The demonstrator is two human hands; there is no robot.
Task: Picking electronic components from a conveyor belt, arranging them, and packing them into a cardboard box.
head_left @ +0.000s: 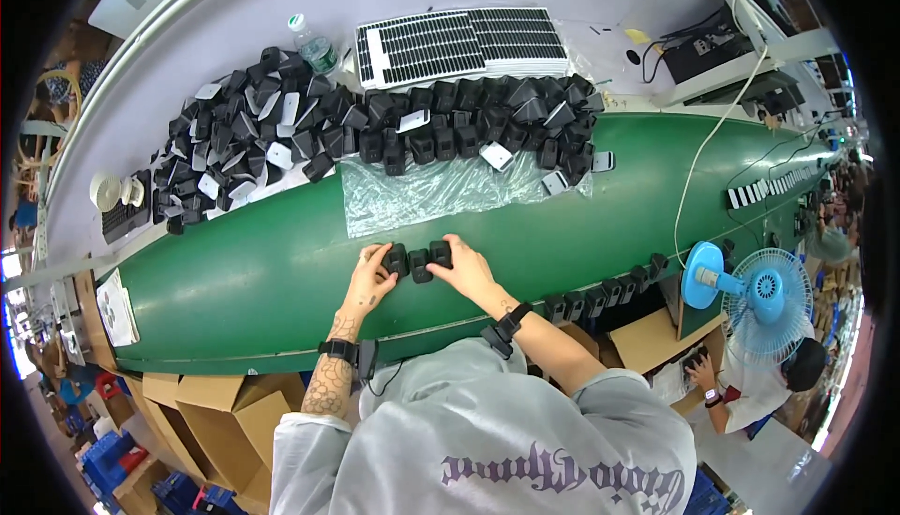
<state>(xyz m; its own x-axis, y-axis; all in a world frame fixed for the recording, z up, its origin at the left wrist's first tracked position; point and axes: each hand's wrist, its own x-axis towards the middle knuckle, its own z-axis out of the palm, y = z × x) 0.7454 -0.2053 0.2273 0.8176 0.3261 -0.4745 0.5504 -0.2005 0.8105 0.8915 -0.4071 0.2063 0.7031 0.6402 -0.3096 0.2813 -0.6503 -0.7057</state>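
Note:
Three small black plastic housings sit side by side over the green work surface (pixel 281 276), close to its near edge. My left hand (pixel 369 279) has its fingers closed around the left housing (pixel 397 260). With thumb and fingers, my right hand (pixel 469 274) grips the right housing (pixel 440 253); its thumb reaches toward the middle housing (pixel 419 267), and whether it presses on it I cannot tell. Beyond my hands lies a clear plastic sheet (pixel 412 204). Behind that, many similar black housings (pixel 450 135) stand packed together, some with pale flat faces.
A loose heap of black housings (pixel 234 131) spreads to the left, near a water bottle (pixel 317 51). Label sheets (pixel 464 44) lie at the back. More housings (pixel 595 302) line the near right edge, beside a blue fan (pixel 764 290). Another person's hand (pixel 701 373) is over a carton.

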